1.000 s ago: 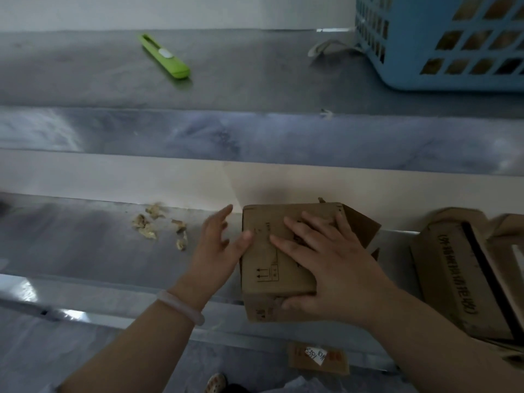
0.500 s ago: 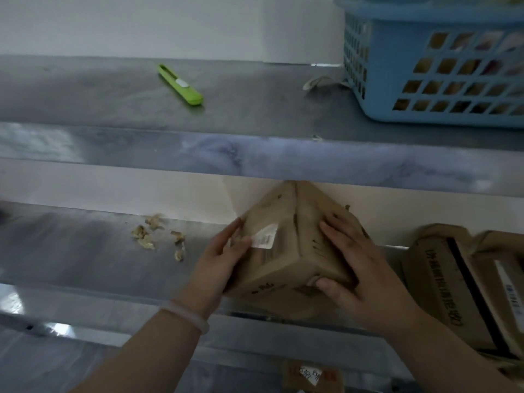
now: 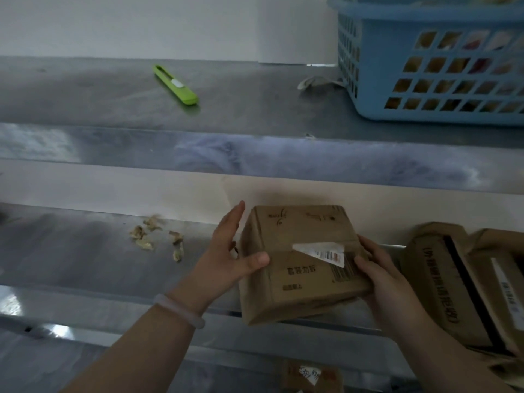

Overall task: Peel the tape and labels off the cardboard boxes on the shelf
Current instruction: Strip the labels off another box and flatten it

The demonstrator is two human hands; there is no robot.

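A small cardboard box [image 3: 297, 282] is tilted at the front edge of the lower metal shelf [image 3: 71, 251]. A torn white barcode label [image 3: 320, 251] sticks to its upper face. My left hand [image 3: 226, 256] is at the box's left side, thumb pressed on the top face, fingers straight. My right hand [image 3: 377, 276] grips the box's right end, thumb on the face beside the label. More cardboard boxes [image 3: 453, 285] with a black tape strip and a white label lie at the right.
Crumpled tape scraps [image 3: 154, 234] lie on the lower shelf to the left. On the upper shelf [image 3: 113, 103] lie a green utility knife [image 3: 175, 84] and a blue plastic basket [image 3: 433, 61]. Another box [image 3: 312, 375] sits below.
The box lay flat under both hands, then was tipped up on edge, and is now turned so the face with the barcode label points up.
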